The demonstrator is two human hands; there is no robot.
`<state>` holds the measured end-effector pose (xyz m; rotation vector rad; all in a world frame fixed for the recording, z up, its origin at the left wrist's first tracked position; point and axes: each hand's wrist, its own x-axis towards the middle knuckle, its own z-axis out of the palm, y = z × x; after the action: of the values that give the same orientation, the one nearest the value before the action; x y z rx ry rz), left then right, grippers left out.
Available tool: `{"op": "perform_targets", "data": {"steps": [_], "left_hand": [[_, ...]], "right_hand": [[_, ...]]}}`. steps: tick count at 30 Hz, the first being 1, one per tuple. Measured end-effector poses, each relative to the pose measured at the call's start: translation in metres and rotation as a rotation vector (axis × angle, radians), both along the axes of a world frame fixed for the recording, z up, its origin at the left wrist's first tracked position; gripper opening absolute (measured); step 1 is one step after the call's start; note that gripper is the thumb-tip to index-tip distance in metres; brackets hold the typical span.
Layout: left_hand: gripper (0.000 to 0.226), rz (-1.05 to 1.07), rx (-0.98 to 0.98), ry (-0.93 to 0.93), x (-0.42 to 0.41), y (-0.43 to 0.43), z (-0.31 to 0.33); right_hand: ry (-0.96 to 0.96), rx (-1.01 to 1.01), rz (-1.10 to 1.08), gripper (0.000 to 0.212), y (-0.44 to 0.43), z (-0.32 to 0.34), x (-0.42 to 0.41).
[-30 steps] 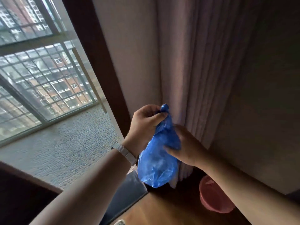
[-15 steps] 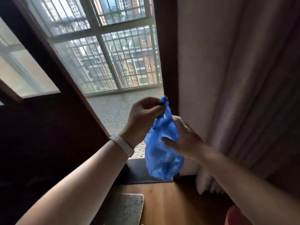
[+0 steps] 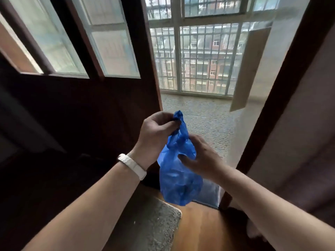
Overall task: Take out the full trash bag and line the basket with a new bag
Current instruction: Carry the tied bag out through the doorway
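A full blue trash bag (image 3: 178, 182) hangs in mid-air in front of me, its neck twisted into a point at the top. My left hand (image 3: 155, 131) pinches that twisted neck between thumb and fingers. My right hand (image 3: 201, 158) rests against the bag's right side just below the neck, fingers curled onto the plastic. A white band (image 3: 132, 166) sits on my left wrist. The basket is out of view.
A dark wooden door (image 3: 81, 115) with glass panes stands open on the left. Ahead is a doorway onto a pebbled balcony floor (image 3: 203, 124) with a barred window (image 3: 199, 57). A grey mat (image 3: 154, 225) lies on the wooden floor (image 3: 201, 227). The right door frame (image 3: 282, 98) and a curtain edge my right.
My view has swung left, from the curtain and pink basket to the open door and balcony. Both hands keep the same hold on the blue bag.
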<state>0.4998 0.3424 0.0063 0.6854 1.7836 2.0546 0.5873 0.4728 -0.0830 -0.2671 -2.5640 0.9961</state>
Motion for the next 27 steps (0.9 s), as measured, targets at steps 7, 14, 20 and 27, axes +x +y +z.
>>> {"op": "perform_targets", "data": {"steps": [7, 14, 20, 27], "left_hand": [[0.007, 0.143, 0.037, -0.007, -0.085, -0.139, -0.007], [0.013, 0.274, 0.09, -0.046, -0.152, -0.27, -0.012], [0.01, 0.415, 0.117, -0.074, -0.189, -0.36, -0.015], [0.011, 0.637, 0.112, -0.096, -0.23, -0.432, -0.029]], "right_hand": [[-0.055, -0.01, 0.117, 0.064, -0.124, 0.003, -0.102], [-0.085, -0.002, 0.263, 0.063, -0.247, 0.002, -0.194], [-0.138, 0.002, 0.436, 0.066, -0.332, 0.0, -0.251], [-0.148, 0.028, 0.644, 0.067, -0.403, -0.006, -0.32]]}}
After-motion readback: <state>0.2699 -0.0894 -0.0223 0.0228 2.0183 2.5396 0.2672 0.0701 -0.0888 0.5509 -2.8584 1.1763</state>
